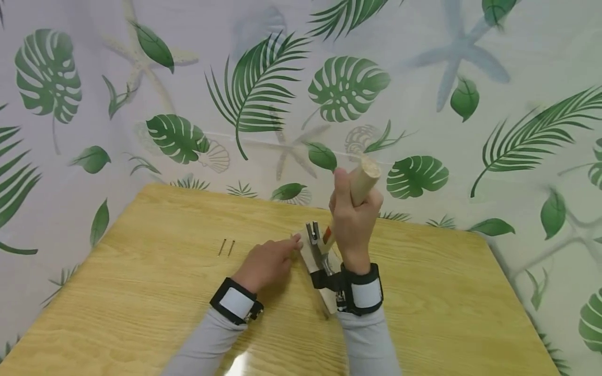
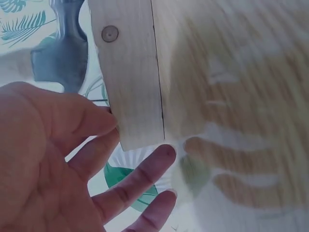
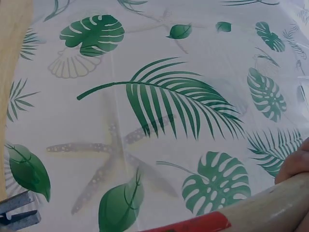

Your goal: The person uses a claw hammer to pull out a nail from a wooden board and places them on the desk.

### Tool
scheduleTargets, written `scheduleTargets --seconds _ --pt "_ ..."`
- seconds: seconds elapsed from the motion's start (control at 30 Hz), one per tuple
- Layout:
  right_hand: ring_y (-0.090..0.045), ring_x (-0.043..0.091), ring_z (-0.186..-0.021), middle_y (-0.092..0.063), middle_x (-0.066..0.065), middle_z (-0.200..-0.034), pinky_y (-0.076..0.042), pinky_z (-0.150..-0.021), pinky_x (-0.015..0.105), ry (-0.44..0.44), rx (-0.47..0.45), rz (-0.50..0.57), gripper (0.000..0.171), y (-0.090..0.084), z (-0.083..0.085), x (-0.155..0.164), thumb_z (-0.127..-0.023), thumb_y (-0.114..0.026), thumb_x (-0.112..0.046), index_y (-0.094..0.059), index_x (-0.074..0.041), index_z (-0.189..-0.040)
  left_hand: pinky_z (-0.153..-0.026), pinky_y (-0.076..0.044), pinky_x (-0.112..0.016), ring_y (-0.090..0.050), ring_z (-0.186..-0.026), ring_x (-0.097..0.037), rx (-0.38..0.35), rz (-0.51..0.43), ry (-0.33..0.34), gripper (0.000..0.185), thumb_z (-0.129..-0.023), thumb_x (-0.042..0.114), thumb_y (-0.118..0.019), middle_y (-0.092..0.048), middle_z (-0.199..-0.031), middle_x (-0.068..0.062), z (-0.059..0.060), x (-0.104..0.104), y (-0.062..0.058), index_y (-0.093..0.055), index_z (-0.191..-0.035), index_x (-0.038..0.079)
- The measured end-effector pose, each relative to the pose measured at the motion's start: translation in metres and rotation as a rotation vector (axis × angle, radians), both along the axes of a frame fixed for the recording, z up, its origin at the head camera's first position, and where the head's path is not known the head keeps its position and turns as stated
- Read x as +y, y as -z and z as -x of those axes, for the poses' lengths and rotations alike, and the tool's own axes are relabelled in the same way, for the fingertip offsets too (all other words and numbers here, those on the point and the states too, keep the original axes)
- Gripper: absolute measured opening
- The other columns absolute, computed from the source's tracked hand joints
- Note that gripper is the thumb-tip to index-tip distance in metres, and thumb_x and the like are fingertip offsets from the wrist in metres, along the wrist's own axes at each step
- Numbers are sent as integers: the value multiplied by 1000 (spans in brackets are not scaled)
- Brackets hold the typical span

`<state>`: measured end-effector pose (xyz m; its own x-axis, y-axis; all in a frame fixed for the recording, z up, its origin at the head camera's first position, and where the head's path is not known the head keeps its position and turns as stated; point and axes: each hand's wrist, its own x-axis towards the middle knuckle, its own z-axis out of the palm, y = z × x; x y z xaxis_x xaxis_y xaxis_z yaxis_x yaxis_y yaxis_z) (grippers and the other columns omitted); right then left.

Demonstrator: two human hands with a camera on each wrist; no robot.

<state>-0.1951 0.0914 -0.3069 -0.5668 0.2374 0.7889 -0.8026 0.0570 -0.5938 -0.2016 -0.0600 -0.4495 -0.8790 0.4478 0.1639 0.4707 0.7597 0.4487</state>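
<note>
My right hand [image 1: 355, 219] grips the pale wooden handle [image 1: 364, 180] of a claw hammer [image 1: 316, 240], its butt tilted upward. The grey head with its forked claw hangs over or beside a light wooden board [image 1: 308, 256]; whether they touch I cannot tell. A red band [image 3: 193, 224] marks the handle in the right wrist view. At the board's far end, my left hand [image 1: 268, 263] pinches the edge with thumb and index finger, its other fingers spread. The left wrist view shows a round disc, like a nail head [image 2: 110, 34], in the board [image 2: 130, 82].
Two nails [image 1: 226, 248] lie side by side on the wood-grain table [image 1: 155, 292], left of my left hand. Behind the table's far edge rises a leaf-patterned cloth [image 1: 263, 172]. Black straps [image 1: 235, 302] with white patches circle both wrists.
</note>
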Motion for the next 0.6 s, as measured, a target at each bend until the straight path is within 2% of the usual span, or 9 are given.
scheduleTargets --seconds 0.13,0.23,0.33,0.47,0.6 --pt "-33 7 -38 -38 -4 -49 -27 -36 21 -80 122 174 38 0 -23 12 -97 -54 -6 -35 7 -67 -47 -34 -29 -58 -67 -22 -48 11 -23 49 -96 7 -58 -65 -137 6 2 0 0 -59 -143 22" --pt "-26 7 -37 -30 -1 -46 -21 -36 21 -177 196 235 37 1 -37 23 -95 -48 0 -30 2 -63 -47 -39 -31 -65 -76 -30 -67 1 -40 50 -97 9 -57 -67 -135 4 2 0 0 -57 -145 21" --pt "-23 6 -37 -26 -1 -47 -19 -36 20 -245 198 262 37 1 -41 32 -96 -44 3 -27 -2 -64 -52 -43 -32 -67 -96 -35 -92 -10 -51 50 -99 10 -56 -67 -136 3 1 -1 0 -55 -147 21" --pt "-23 7 -37 -26 -1 -47 -18 -35 21 -239 186 297 36 1 -39 41 -96 -45 3 -27 -2 -64 -63 -46 -34 -61 -117 -37 -93 -39 -45 47 -99 11 -57 -64 -139 2 -1 1 0 -58 -145 19" --pt "-23 7 -35 -26 -1 -47 -18 -34 21 -216 190 330 37 -1 -40 45 -95 -46 4 -28 -1 -64 -73 -50 -35 -59 -109 -26 -34 -141 -53 42 -98 11 -62 -63 -141 1 -2 7 1 -63 -139 16"
